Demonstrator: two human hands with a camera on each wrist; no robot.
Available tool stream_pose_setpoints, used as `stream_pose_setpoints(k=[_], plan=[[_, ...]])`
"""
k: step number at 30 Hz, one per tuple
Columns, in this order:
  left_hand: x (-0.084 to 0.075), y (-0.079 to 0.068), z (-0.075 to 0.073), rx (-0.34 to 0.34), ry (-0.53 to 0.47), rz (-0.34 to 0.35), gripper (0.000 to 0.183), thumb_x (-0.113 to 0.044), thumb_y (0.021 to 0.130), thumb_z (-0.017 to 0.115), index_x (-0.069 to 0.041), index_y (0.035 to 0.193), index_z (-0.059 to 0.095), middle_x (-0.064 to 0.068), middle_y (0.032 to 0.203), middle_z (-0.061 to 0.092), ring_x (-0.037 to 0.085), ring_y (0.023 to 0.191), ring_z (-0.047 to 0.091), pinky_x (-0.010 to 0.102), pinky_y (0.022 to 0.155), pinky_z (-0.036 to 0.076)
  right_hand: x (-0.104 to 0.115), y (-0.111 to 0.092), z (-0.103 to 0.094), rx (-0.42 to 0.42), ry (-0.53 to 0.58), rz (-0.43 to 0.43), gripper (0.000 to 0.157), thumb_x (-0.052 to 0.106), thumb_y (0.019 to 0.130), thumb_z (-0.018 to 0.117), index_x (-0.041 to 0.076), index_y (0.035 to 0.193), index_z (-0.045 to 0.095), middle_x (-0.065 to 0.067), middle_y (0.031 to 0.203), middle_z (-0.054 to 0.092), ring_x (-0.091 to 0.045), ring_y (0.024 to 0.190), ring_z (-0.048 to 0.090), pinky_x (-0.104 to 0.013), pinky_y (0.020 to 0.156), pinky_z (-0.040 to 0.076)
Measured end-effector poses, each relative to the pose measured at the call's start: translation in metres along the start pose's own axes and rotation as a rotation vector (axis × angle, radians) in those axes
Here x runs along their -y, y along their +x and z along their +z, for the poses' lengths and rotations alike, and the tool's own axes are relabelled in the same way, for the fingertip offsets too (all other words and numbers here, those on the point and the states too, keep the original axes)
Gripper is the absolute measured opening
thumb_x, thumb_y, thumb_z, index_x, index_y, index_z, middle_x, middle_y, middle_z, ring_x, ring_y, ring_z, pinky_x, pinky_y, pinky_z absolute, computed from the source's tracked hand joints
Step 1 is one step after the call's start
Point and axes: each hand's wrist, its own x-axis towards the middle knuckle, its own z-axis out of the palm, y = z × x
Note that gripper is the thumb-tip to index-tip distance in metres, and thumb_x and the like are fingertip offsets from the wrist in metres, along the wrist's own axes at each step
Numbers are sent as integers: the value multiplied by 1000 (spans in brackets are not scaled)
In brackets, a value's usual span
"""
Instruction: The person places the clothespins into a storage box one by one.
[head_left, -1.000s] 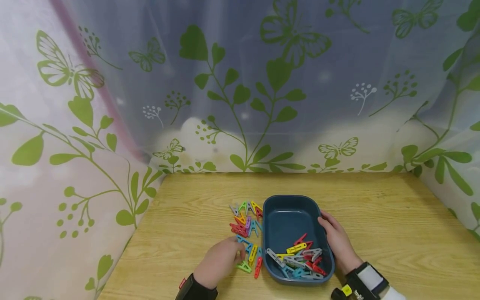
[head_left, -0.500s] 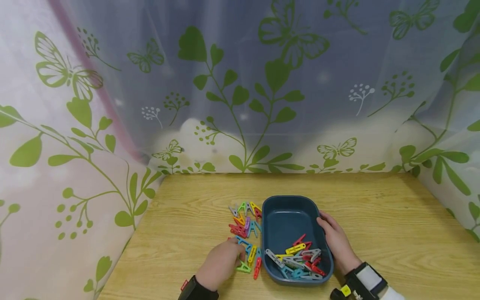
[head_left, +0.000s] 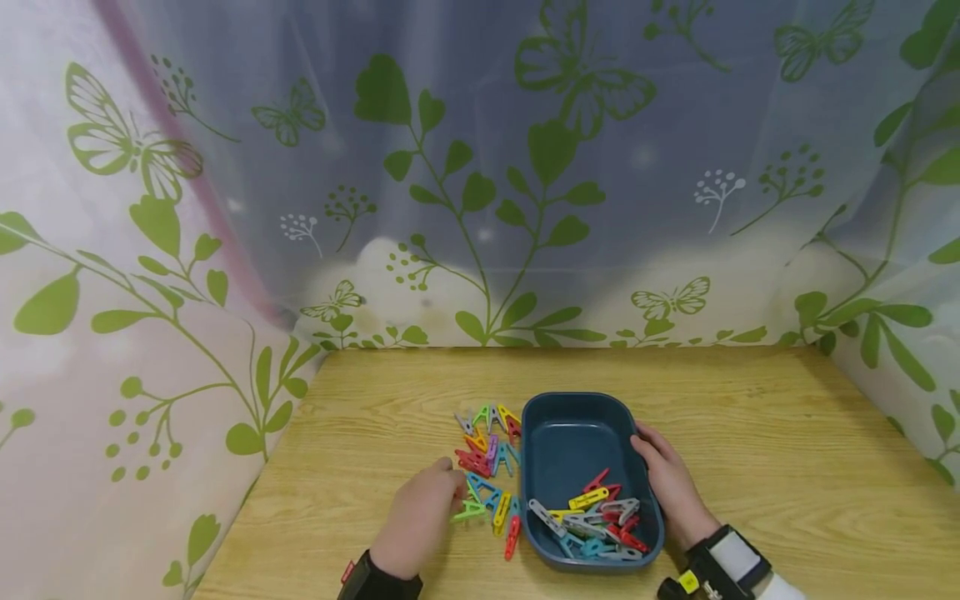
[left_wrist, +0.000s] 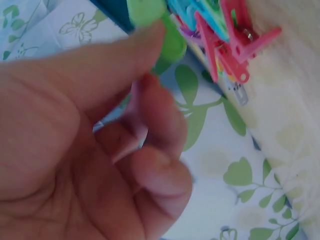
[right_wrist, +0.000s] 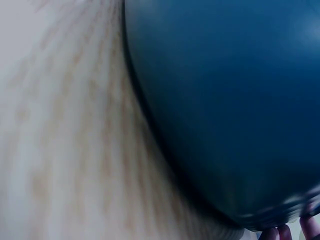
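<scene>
My left hand (head_left: 420, 518) pinches a light green clothespin (head_left: 468, 509) between thumb and index finger, at the left edge of a group of loose clothespins. In the left wrist view, the thumb tip covers part of that green clothespin (left_wrist: 172, 44) and the other fingers are curled. With the thumb at the rim and the fingers along the outside, my right hand (head_left: 672, 483) holds the right side of a dark blue plastic tub (head_left: 577, 397). Several grey, red, yellow and blue clothespins (head_left: 588, 499) lie in the tub's near half.
More clothespins in mixed colours (head_left: 491, 450) lie on the wooden table (head_left: 750, 417) along the tub's left side. A red one (head_left: 512, 537) lies nearest the front. Patterned curtain (head_left: 480, 208) hangs behind the table and at both sides.
My left hand has drawn back slightly leftward, and the light green clothespin has moved left and away from the front with it. The right hand keeps its hold on the tub.
</scene>
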Motion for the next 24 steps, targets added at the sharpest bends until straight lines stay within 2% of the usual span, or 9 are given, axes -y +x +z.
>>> stream_pose_setpoints(k=[5, 8, 11, 14, 19, 24], plan=[[-2, 3, -7, -148, -5, -83, 15, -6, 85, 82, -11, 83, 68, -3, 80, 50, 9, 66, 47, 25, 57, 41, 0, 0, 1, -8, 3, -2, 66, 43, 111, 40, 8, 163, 21, -19, 171, 15, -41, 158, 15, -59, 125, 16], [-5, 5, -9, -218, -26, -106, 12, -6, 86, 82, -10, 88, 70, -3, 82, 50, 9, 68, 48, 25, 58, 42, 0, 1, 0, -8, -1, 1, 66, 43, 111, 40, 8, 164, 20, -20, 171, 15, -41, 157, 16, -59, 125, 17], [-13, 5, -11, -275, -28, -80, 11, -8, 87, 82, -9, 92, 72, -3, 83, 52, 9, 69, 49, 25, 59, 43, 0, 1, -1, -4, -3, 1, 66, 42, 111, 40, 7, 164, 20, -20, 171, 15, -41, 157, 15, -59, 125, 17], [-23, 5, -14, -313, -23, -19, 11, -10, 87, 82, -9, 93, 73, -2, 85, 54, 9, 71, 51, 24, 60, 45, 1, 1, -1, -2, -5, 0, 66, 43, 111, 39, 7, 164, 20, -20, 171, 15, -41, 157, 16, -59, 125, 17], [-45, 6, -13, -293, -10, 57, 9, -11, 88, 81, -9, 91, 72, -1, 88, 56, 10, 74, 55, 23, 62, 49, 1, 1, 0, -1, -14, 7, 67, 43, 111, 39, 8, 164, 20, -20, 171, 15, -41, 157, 15, -59, 125, 17], [-62, 9, -9, -203, 8, 104, 10, -16, 89, 81, -13, 92, 72, 0, 98, 62, 10, 81, 57, 24, 66, 52, 0, 2, 0, -5, -10, 11, 66, 43, 111, 39, 8, 164, 21, -19, 171, 16, -41, 158, 15, -59, 125, 17]])
